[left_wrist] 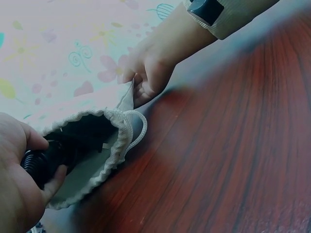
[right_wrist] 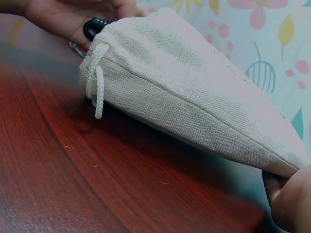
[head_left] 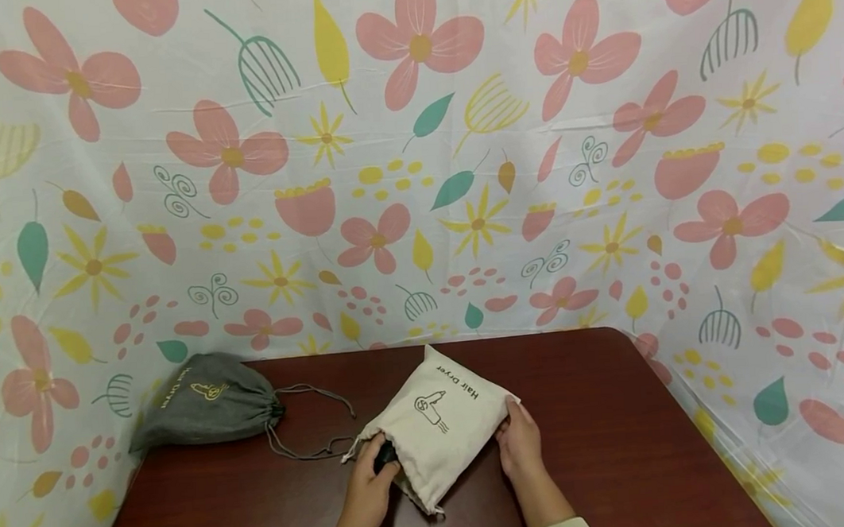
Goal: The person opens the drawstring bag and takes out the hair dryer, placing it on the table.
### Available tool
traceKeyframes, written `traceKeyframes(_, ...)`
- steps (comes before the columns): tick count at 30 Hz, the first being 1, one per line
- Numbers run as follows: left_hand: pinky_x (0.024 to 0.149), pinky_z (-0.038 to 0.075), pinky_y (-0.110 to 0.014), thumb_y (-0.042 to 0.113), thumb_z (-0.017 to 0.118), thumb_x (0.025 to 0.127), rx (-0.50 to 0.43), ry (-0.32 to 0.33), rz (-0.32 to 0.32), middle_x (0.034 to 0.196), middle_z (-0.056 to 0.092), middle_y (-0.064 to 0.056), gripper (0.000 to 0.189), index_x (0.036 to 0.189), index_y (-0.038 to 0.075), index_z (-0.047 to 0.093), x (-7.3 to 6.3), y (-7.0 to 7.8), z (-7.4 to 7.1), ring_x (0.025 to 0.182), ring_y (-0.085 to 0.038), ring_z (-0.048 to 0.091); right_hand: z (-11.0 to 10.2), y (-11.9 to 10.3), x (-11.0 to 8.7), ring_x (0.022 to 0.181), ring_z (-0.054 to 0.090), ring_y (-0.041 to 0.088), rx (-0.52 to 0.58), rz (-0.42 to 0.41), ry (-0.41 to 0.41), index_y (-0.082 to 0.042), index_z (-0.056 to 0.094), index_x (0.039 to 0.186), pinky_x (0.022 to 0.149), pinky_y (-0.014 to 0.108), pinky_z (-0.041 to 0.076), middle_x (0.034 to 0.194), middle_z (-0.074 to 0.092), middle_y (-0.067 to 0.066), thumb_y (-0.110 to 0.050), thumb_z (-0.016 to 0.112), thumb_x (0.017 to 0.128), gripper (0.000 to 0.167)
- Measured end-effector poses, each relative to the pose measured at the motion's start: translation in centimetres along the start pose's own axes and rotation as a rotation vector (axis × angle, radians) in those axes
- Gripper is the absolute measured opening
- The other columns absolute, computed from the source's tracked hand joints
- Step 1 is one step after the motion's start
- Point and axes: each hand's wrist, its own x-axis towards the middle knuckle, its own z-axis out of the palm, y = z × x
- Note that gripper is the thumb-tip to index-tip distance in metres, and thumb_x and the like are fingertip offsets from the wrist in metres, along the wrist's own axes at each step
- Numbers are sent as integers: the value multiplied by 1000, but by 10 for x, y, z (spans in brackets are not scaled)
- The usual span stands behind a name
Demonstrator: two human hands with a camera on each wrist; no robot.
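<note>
A cream drawstring bag (head_left: 448, 425) printed "Hair Dryer" lies tilted in front of me, its mouth toward my left hand (head_left: 368, 489). That hand grips the black handle of a hair dryer (left_wrist: 53, 158) at the mouth, thumb and fingers round it near the ribbed cord sleeve. The rest of the dryer is hidden inside the bag. At the opposite end, my right hand (head_left: 522, 441) pinches the bag's bottom corner. In the right wrist view, the bag's side seam and white cord loop (right_wrist: 99, 92) show, with the bag raised off the table toward that corner.
On the left of the dark red wooden table (head_left: 618, 444) lies a full grey drawstring bag (head_left: 217, 401), also printed "Hair Dryer". Its cords (head_left: 310, 454) trail toward the cream bag. A flowered curtain (head_left: 417, 176) hangs behind the table and along both sides.
</note>
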Motion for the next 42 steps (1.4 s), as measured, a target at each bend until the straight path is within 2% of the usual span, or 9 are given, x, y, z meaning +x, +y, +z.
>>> traceKeyframes(3, 105, 46, -40, 8, 61, 95, 5, 21, 20, 152, 39, -28, 62, 151, -5, 39, -1, -1, 0, 140, -42, 38, -1, -1, 1, 93, 62, 2, 11, 2, 11, 2, 37, 151, 83, 23, 52, 104, 64, -11, -32, 41, 110, 54)
traceKeyframes(8, 117, 26, -62, 7, 62, 94, 5, 42, 38, 159, 30, -30, 61, 151, -2, 42, -2, 1, -1, 150, -48, 23, -3, -3, 3, 88, 61, 2, 25, -5, 30, 0, 42, 146, 81, 22, 51, 97, 65, -12, -33, 43, 109, 50)
traceKeyframes(14, 118, 16, -70, 7, 62, 93, 0, 54, 14, 161, 24, -34, 61, 151, -1, 43, -2, 3, -2, 151, -52, 13, -6, -7, 5, 89, 62, 2, 55, -13, 28, -1, 44, 144, 81, 22, 51, 99, 65, -11, -31, 42, 110, 46)
traceKeyframes(19, 117, 15, -71, 7, 61, 94, -4, 50, -1, 161, 27, -30, 60, 151, 3, 45, -2, 2, -2, 152, -51, 14, -8, -10, 6, 86, 61, 2, 59, -6, 24, -3, 45, 143, 80, 21, 49, 96, 65, -11, -30, 41, 110, 43)
traceKeyframes(22, 118, 20, -67, 6, 62, 94, -6, 54, 12, 159, 34, -26, 59, 150, 5, 46, -2, 1, -2, 151, -48, 21, -9, -11, 6, 81, 58, 3, 51, -1, 53, -6, 50, 137, 76, 21, 46, 92, 64, -12, -32, 42, 109, 38)
traceKeyframes(26, 118, 25, -62, 6, 63, 93, -17, 51, 16, 159, 36, -24, 59, 150, 7, 47, -3, 1, -3, 150, -45, 25, -10, -11, 6, 83, 57, 2, 33, 3, 74, -7, 50, 137, 78, 20, 46, 94, 63, -13, -34, 43, 109, 39)
traceKeyframes(32, 117, 20, -68, 8, 62, 95, -37, 30, 3, 162, 34, -20, 57, 150, 15, 48, -2, 0, -6, 153, -44, 21, -14, -13, 8, 92, 58, 1, 42, -14, 58, -5, 47, 141, 85, 21, 48, 100, 63, -13, -33, 41, 109, 42)
traceKeyframes(36, 117, 27, -62, 7, 62, 94, -45, 28, 23, 162, 35, -16, 56, 148, 21, 52, -2, 0, -7, 152, -40, 25, -15, -16, 8, 96, 59, 0, 47, -18, 66, -6, 46, 141, 87, 21, 49, 102, 63, -14, -33, 40, 110, 42)
traceKeyframes(42, 104, 43, -30, 4, 60, 94, -52, 13, 32, 161, 37, -13, 56, 145, 26, 54, -3, 0, -9, 146, -34, 33, -18, -18, 9, 104, 59, -2, 50, -43, 53, -1, 36, 151, 91, 19, 48, 111, 62, -12, -35, 38, 110, 53)
